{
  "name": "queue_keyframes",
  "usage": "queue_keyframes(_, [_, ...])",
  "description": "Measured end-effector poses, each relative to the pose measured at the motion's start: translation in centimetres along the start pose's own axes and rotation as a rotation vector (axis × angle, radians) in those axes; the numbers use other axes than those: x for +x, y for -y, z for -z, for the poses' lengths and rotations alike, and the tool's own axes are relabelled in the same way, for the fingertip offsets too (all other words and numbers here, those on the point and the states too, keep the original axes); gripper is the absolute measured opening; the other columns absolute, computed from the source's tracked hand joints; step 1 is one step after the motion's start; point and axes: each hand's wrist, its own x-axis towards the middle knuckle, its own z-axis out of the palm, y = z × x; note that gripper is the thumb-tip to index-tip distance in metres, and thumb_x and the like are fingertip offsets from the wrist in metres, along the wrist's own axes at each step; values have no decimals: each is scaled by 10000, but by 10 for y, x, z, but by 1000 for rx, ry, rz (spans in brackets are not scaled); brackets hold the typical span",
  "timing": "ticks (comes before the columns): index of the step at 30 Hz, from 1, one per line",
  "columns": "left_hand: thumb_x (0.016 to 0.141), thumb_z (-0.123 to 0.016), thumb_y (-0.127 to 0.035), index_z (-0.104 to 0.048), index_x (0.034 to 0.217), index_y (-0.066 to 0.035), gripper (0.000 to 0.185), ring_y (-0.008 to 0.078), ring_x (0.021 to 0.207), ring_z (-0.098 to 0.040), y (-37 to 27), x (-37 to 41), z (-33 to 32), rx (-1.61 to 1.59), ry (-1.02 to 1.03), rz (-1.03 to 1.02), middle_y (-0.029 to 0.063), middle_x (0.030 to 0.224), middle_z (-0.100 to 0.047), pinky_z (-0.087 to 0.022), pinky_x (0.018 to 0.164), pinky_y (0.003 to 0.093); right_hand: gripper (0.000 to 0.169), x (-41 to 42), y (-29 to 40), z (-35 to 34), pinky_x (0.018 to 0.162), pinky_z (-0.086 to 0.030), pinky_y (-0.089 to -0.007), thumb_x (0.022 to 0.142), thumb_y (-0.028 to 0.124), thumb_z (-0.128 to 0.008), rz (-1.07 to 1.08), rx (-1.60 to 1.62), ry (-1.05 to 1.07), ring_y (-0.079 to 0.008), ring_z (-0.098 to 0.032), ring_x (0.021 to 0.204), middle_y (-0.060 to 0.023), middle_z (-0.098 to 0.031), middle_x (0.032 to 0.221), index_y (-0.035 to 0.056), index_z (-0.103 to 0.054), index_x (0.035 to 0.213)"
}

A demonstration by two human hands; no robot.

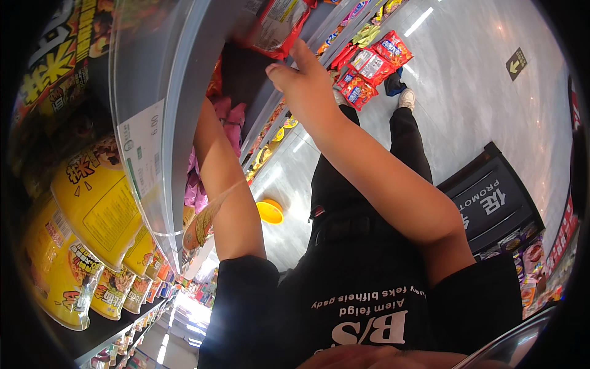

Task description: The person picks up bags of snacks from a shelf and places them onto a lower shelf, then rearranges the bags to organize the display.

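Note:
My right hand [299, 78] is raised at the shelf, its thumb and a finger apart. Its fingertips are at the lower edge of a red snack bag [281, 27], which lies at a dark shelf near the top; I cannot tell whether they press on it. My left forearm passes behind the clear price rail [138, 120] into the shelf, and the left hand is hidden. Pink packets [228, 122] stand beside that forearm. Lower down, near my feet, several red snack bags [371, 64] lie close together.
Yellow instant noodle tubs [99, 207] fill the shelf at the left. Lower shelf edges with colourful packets [260, 159] run along my legs. A yellow round container [270, 211] is on the grey floor. To the right stands a black promotion bin [498, 198] bearing writing.

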Motion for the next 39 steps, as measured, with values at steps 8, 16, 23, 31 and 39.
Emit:
queue_keyframes(8, [906,-595,-106,-570,1230,-56,329,258,1077,-648,-15,-19,-33,-82,146,334,131,1199,-635,-438,967,409,632,61,9,-15,855,-528,-395,816,224,-552,-116,-1,-210,-376,-636,1009,-263,-634,1103,-103,-409,1338])
queue_keyframes(16, [921,-576,-134,-574,1217,-73,302,285,1053,-660,-5,-24,-40,-136,240,427,124,1193,-640,-434,953,426,265,56,35,-5,830,-556,-376,915,160,-459,-336,608,-54,-249,-680,955,-108,-668,1010,73,-581,1134])
queue_keyframes(23, [922,-582,-178,-582,1176,-76,274,248,1092,-648,2,-23,-57,-91,372,449,101,1173,-638,-462,905,383,293,120,33,-45,745,-562,-348,901,234,-565,87,206,84,-257,-700,870,-142,-708,918,6,-658,1059])
queue_keyframes(31, [922,-597,-210,-541,1248,-48,369,178,1111,-616,34,38,-73,164,415,-53,103,1217,-622,-458,940,368,340,114,71,-65,800,-544,-371,864,291,-601,481,-506,-98,-289,-680,938,-166,-703,975,20,-688,1052])
queue_keyframes(39, [902,-625,-189,-510,1290,-31,434,178,1125,-599,25,81,-106,-63,446,-98,105,1234,-616,-440,963,352,381,104,78,-60,869,-523,-407,832,339,-612,514,-534,-185,-327,-656,1007,-188,-693,1029,35,-709,1040])
